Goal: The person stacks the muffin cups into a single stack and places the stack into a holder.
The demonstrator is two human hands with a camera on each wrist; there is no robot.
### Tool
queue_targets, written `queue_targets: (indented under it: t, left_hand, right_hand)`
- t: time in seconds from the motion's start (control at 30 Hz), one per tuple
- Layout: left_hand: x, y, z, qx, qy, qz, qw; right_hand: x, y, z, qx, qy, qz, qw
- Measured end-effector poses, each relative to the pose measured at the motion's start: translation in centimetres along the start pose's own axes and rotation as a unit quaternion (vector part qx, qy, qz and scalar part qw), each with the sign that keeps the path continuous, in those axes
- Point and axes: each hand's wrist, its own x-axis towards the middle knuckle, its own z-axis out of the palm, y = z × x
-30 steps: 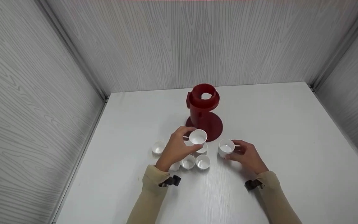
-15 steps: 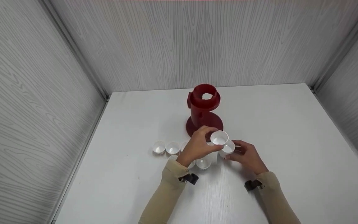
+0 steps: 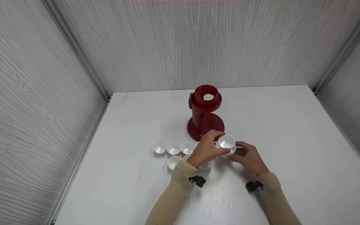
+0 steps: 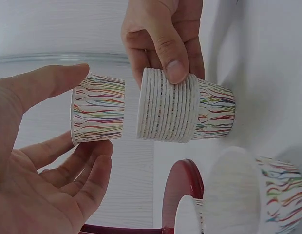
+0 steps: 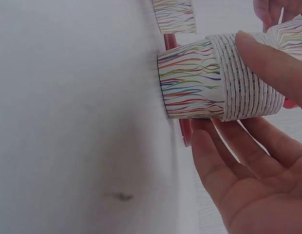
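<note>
My left hand pinches a cup above the stack my right hand grips; best keep both aligned.

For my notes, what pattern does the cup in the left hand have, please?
The cup has wavy multicoloured lines on white, clearest in the left wrist view.

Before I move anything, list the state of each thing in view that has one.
Single cup: mouth up, above the stack and not nested in it.
Cup stack: nested together, mouth up.
Loose cups: standing mouth up, some partly hidden.
Red stand: upright, open-topped.
Left hand: holding the single cup.
Right hand: gripping the stack.
</note>
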Motion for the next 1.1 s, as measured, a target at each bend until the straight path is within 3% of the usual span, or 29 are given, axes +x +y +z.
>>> queue_targets:
  t: [0.23,0.47,0.83,1.1]
  left_hand:
    - [0.4,-0.6,1.1,0.002,-0.001,0.017,0.9998]
    - [0.8,-1.3,1.9,0.014,0.001,0.026,0.9996]
    - [0.9,-1.8,2.6,0.013,-0.007,-0.006,0.9999]
    - [0.9,-2.1,2.7,0.008,-0.011,-0.007,0.9999]
  right_hand:
    - [0.0,0.1,0.0,0.015,0.002,-0.005,0.9999]
    - [0.0,0.1,0.1,-0.005,0.003,-0.009,0.9999]
    - [0.1,0.4,-0.1,0.003,-0.003,-0.041,0.9992]
    - [0.1,0.4,-0.2,-0.004,-0.003,-0.032,0.9995]
